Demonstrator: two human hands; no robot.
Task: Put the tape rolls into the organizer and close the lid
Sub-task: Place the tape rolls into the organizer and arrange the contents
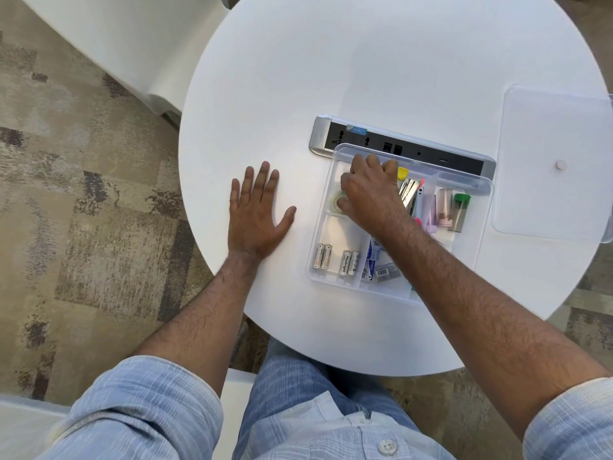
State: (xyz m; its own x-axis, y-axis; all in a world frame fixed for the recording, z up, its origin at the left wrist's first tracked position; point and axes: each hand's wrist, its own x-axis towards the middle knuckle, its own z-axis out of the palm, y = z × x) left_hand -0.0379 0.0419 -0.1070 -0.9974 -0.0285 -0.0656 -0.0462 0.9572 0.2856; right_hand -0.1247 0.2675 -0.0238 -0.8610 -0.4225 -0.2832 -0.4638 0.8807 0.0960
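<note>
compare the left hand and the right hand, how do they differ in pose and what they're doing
The left hand lies flat with fingers spread; the right hand is curled, fingers bent downward. The left hand rests on the bare white table, touching no object; the right hand reaches into the clear organizer, over a tape roll in its upper-left compartment. Whether it grips the roll is hidden. Both are bare, with sleeves rolled up.

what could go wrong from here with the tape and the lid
1. The organizer sits partly on the power strip, so it may rock or slide as the right hand presses the tape roll in; the left hand lies flat on the table, not steadying it.
2. The lid lies at the table's right edge, so reaching for it could knock it off.
3. Upright tubes might block the lid from closing.
</note>
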